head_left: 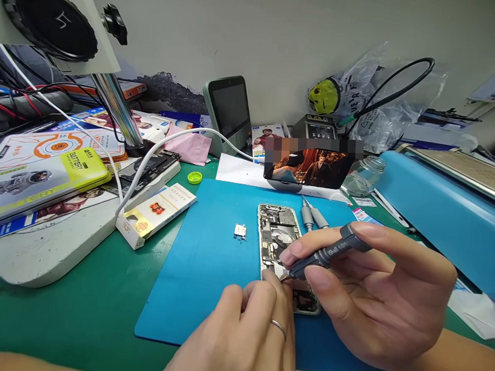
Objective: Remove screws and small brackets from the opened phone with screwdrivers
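An opened phone lies on the blue mat, its inner boards and round coil exposed. My right hand grips a dark grey precision screwdriver between thumb and fingers, its tip angled down at the phone's left side. Curled over the phone's lower left, my left hand has its fingertips beside that tip. Whatever those fingers pinch is hidden. A small silvery metal part sits on the mat left of the phone, with tiny bits near it. Two more grey screwdrivers lie beyond the phone.
A propped phone plays a video at the back. A cigarette box and a green cap are to the left, near battery boxes and a stand's chrome pole. A glass jar and a blue machine are right.
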A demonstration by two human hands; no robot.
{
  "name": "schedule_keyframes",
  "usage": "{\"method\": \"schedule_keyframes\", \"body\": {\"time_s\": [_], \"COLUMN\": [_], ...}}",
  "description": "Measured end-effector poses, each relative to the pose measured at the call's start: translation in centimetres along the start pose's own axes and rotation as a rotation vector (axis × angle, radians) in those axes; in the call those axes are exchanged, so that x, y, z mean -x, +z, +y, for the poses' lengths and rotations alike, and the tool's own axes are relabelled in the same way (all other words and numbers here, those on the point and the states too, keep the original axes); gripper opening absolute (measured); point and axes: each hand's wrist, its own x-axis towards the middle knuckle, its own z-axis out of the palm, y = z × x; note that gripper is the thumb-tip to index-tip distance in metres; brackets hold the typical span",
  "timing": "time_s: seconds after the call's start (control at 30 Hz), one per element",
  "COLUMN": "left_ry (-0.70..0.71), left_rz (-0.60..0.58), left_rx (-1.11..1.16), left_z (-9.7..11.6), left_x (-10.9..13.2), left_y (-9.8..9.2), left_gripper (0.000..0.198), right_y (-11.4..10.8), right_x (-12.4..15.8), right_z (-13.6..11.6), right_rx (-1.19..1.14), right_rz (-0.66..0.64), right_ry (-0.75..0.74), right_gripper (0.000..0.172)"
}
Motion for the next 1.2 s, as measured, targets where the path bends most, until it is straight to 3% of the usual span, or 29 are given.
{"method": "schedule_keyframes", "body": {"time_s": [0.27, 0.5, 0.8, 1.2], "left_ry": [-0.025, 0.013, 0.017, -0.021], "left_rz": [0.017, -0.003, -0.007, -0.006], "left_rx": [0.006, -0.005, 0.018, 0.041], "left_z": [0.18, 0.05, 0.16, 0.2], "left_x": [0.01, 0.01, -0.04, -0.1], "left_y": [0.21, 0.04, 0.18, 0.24], "left_gripper": [0.04, 0.038, 0.038, 0.034], "right_y": [-0.17, 0.33, 0.62, -0.3], "right_x": [0.02, -0.39, -0.53, -0.11], "right_z": [0.06, 0.3, 0.54, 0.21], "right_rx": [0.036, 0.033, 0.016, 0.025], "right_rz": [-0.012, 0.07, 0.093, -0.034], "right_ry": [-0.017, 0.004, -0.015, -0.053], "right_gripper": [0.086, 0.069, 0.067, 0.087]}}
